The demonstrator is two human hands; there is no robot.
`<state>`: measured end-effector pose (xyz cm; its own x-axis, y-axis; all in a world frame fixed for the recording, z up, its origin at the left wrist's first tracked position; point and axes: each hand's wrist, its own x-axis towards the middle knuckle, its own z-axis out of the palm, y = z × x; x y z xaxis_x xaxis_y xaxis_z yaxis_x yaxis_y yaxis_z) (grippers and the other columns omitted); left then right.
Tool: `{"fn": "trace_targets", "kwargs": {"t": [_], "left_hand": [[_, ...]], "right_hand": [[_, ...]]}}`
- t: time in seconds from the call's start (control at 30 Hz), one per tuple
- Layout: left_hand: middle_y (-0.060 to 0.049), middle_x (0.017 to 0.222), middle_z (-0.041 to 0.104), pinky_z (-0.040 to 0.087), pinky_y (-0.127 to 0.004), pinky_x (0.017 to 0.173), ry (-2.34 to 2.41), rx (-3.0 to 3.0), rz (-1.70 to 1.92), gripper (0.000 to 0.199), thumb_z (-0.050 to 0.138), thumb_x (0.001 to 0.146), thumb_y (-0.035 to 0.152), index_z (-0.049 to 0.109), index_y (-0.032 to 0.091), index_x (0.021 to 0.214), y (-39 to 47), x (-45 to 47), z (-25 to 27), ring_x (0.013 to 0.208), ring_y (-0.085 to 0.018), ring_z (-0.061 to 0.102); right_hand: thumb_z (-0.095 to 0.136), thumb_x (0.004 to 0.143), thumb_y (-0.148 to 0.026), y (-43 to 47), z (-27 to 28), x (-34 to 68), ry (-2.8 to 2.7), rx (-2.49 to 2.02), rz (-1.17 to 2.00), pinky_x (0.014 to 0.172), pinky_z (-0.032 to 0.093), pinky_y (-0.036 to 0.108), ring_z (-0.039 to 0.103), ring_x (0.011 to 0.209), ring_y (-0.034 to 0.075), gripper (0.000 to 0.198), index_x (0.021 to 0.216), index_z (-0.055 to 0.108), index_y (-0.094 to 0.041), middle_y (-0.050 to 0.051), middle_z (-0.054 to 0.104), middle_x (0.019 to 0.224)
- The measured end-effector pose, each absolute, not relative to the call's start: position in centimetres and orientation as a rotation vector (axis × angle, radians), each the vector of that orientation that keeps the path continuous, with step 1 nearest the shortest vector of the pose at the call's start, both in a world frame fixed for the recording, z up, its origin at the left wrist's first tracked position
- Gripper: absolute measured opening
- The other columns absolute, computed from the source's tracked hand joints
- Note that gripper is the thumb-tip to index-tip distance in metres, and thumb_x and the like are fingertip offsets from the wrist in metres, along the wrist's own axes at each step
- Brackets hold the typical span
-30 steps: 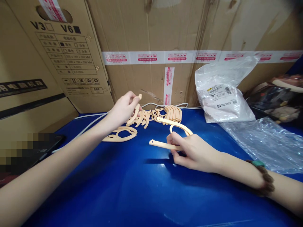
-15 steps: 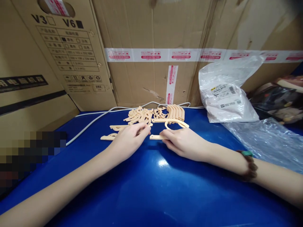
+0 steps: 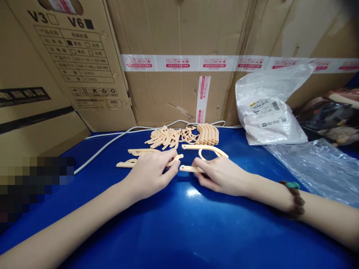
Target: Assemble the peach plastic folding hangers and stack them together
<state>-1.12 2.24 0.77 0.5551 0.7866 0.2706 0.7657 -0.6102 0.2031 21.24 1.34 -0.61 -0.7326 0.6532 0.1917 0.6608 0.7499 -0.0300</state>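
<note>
Head view: a neat stack of curved arms [image 3: 208, 134], cream-coloured, lies near the back of the blue desk [image 3: 185, 224]. In front of the stack and to its left, the left hand [image 3: 153, 170] pinches a small curved piece [image 3: 176, 159]; this grip is narrow, and the piece's tip pokes out rightward. Directly in front of the stack, the right hand [image 3: 221, 173] has its grip around a two-pronged frame [image 3: 203, 147]. Both prongs point left, each with a hole near its end, and a loop curves between them. The small piece's tip is just beside the prong ends, between the two; it seems to be apart from both. Around the right wrist sits a brown band [image 3: 295, 204] with a teal bead.

Immediately left of the stack come some ring-like pieces [image 3: 189, 135], then a loose heap of curved pieces [image 3: 164, 137]. Farther left and forward of the stack, flat cream pieces [image 3: 126, 163] are partly hidden by the left hand. A white cable [image 3: 106, 149] runs behind the stack and away to its left. To the stack's right stands a white plastic bag [image 3: 270, 121]; farther right and forward spreads a clear plastic sheet [image 3: 316, 168]. Cardboard [image 3: 174, 93] rises behind the stack, crossed by printed tape [image 3: 179, 62].
</note>
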Motion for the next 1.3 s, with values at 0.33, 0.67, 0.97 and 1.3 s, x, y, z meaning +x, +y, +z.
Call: {"fn": "trace_targets", "kwargs": {"t": [0.33, 0.67, 0.97, 1.3], "left_hand": [[0.002, 0.061, 0.05, 0.028, -0.029, 0.058, 1.368, 2.739, 0.413, 0.027, 0.034, 0.092, 0.036, 0.035, 0.021, 0.069, 2.5, -1.1, 0.6, 0.059, -0.017, 0.048], [0.0, 0.067, 0.057, 0.03, -0.029, 0.058, 1.297, 2.681, 0.321, 0.028, 0.029, 0.094, 0.035, 0.043, 0.021, 0.074, 2.3, -1.2, 0.4, 0.062, -0.018, 0.052], [-0.001, 0.069, 0.059, 0.034, -0.03, 0.059, 1.242, 2.647, 0.259, 0.034, 0.022, 0.096, 0.036, 0.047, 0.022, 0.078, 2.1, -0.9, 0.5, 0.065, -0.02, 0.056], [0.0, 0.063, 0.058, 0.025, -0.028, 0.049, 1.234, 2.902, 0.172, 0.03, 0.038, 0.094, 0.045, 0.043, 0.022, 0.076, 1.9, -0.8, 0.5, 0.056, -0.02, 0.055]], "right_hand": [[0.029, 0.101, -0.042, 1.6, -0.9, 21.4, -2.754, -1.045, -0.006, 0.056, 0.032, 0.025, 0.057, 0.059, 0.014, 0.039, 0.093, 0.059, -0.017, 0.003, 0.065, 0.07], [0.034, 0.101, -0.039, 1.7, -1.2, 21.5, -2.682, -1.032, -0.018, 0.061, 0.038, 0.026, 0.066, 0.074, 0.017, 0.035, 0.109, 0.061, -0.017, 0.006, 0.072, 0.089], [0.035, 0.101, -0.037, 1.7, -1.3, 21.6, -2.642, -0.956, -0.026, 0.065, 0.042, 0.025, 0.068, 0.081, 0.016, 0.034, 0.115, 0.06, -0.018, 0.005, 0.072, 0.1], [0.035, 0.101, -0.037, 1.5, -1.7, 21.7, -2.599, -0.944, -0.092, 0.064, 0.043, 0.025, 0.069, 0.081, 0.016, 0.035, 0.116, 0.061, -0.018, 0.005, 0.073, 0.103]]}}
